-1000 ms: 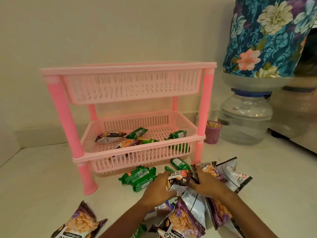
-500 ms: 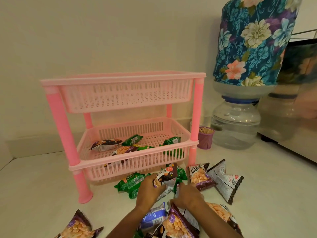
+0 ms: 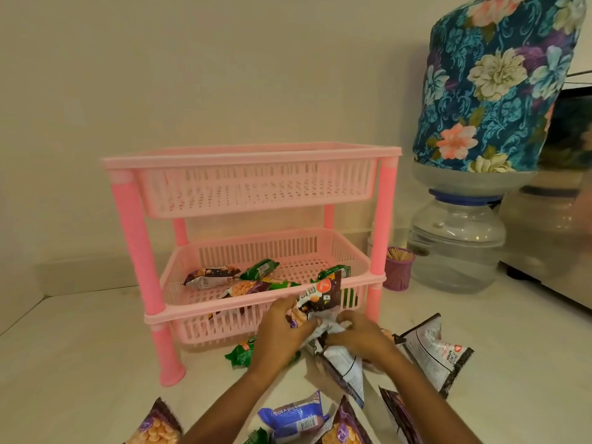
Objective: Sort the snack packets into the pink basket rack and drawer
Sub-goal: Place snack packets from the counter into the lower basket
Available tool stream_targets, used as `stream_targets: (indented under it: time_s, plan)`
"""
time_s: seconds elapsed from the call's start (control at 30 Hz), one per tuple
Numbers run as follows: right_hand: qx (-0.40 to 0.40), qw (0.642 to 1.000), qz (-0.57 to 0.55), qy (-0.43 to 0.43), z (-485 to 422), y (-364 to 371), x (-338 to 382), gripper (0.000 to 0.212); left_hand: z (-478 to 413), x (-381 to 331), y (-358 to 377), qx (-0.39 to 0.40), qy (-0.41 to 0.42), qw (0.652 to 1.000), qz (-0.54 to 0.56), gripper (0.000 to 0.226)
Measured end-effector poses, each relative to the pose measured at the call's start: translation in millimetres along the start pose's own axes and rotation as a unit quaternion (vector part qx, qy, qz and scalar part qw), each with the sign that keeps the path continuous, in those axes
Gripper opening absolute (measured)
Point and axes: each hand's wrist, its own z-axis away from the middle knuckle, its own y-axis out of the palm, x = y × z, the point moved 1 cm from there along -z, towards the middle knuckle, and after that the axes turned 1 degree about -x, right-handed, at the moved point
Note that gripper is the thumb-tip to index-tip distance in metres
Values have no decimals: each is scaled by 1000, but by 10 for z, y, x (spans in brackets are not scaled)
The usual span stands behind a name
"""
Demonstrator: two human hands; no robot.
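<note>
Head view, only one available: left hand (image 3: 278, 328) is closed around the lower edge of a dark brown snack packet (image 3: 320, 293), holding it up just in front of the lower basket (image 3: 256, 318) of the pink rack (image 3: 137, 251), with the top of the packet overlapping the basket's front rim. Right hand (image 3: 358, 338) is curled down onto a white-backed packet (image 3: 342, 366) in the loose pile on the counter (image 3: 80, 363); fingers look closed on it, but the grip is partly hidden by crumpled foil, so a firm hold vs just pressing is hard to call. Lower basket already has several packets: a brown one (image 3: 209, 275) at left, green ones (image 3: 259, 269) in the middle and toward the right. Top basket (image 3: 256, 187) shows nothing through its slats from this angle. Still loose on the counter: a green packet (image 3: 243, 352) under the left wrist, a blue one (image 3: 294, 415) near the bottom edge, purple-brown ones (image 3: 157, 427) at lower left, a white-backed one (image 3: 432, 350) at right. No drawer visible. Handling judgement: packets are light, air-puffed foil, soft and slick, contents likely crushable. Best taken by the crimped seam or a corner with a light pinch, not squeezed across the belly. A drop over the rim should be enough.
</note>
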Motion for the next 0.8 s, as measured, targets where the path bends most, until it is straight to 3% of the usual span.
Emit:
stream_targets:
  time_s: [0.13, 0.3, 0.43, 0.57, 0.7, 0.8]
  plan:
    - [40, 995, -86, 12, -92, -295, 248, 38, -236, -145, -256, -21, 25, 999, -13, 44]
    - [47, 971, -235, -12, -315, -554, 506, 18, -571, -32, -653, -83, 53, 976, -193, 41]
    - [34, 938, -344, -11, -655, -561, 654, 22, -802, 243, -932, -57, -22, 920, -387, 32]
    - [46, 907, -417, 46, -1016, -459, 804, 31, -924, 529, -1090, -31, -105, 865, -490, 32]
    - [-7, 918, -392, 63, -1335, -299, 932, 24, -980, 739, -1103, -10, -182, 863, -471, 37]
    - [-58, 900, -428, 59, -1524, -216, 961, 18, -1024, 811, -1084, 3, -201, 871, -449, 48]
